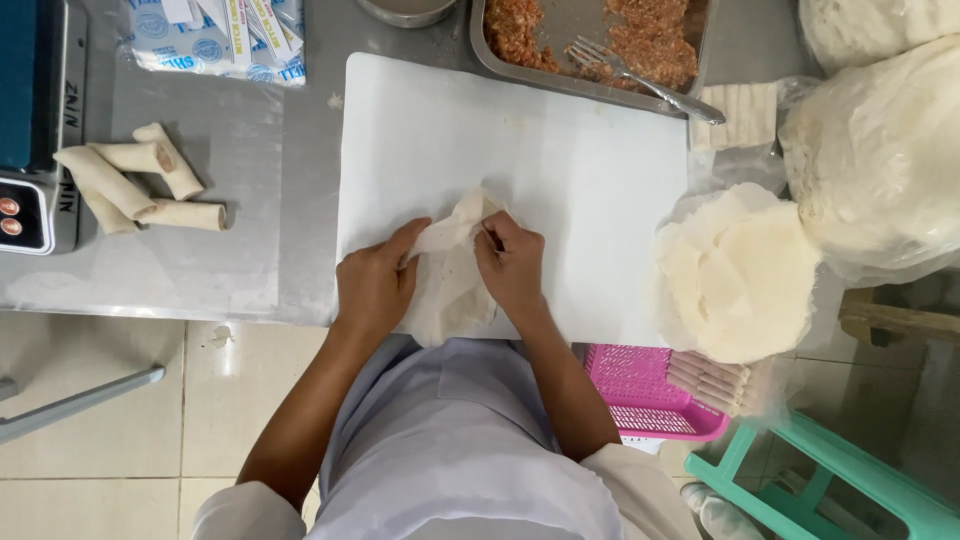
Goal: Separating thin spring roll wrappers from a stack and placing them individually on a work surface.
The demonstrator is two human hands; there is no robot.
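left hand (375, 285): I'm seeing it pinching the left edge of the wrapper, grip clenched on the thin sheet, thumb side pointing up toward the fold.
right hand (512, 265): also grasping the wrapper, fingers curling over the top fold just beside the left one.
wrapper (450, 290): a pale, thin sheet that's lying at the near edge of the white cutting board (560, 160), partly folded over, its lower part hanging toward the person's body.
finished rolls (140, 180): five or so piling up near the left edge of the desk (300, 150), next to a scale (35, 130).
filling tray (590, 40): sitting at the far edge, with a fork (640, 75) resting in the reddish mince.
wrapper stack (735, 275): round pale sheets in plastic, sitting off the board's right edge, above a pink basket (645, 395).
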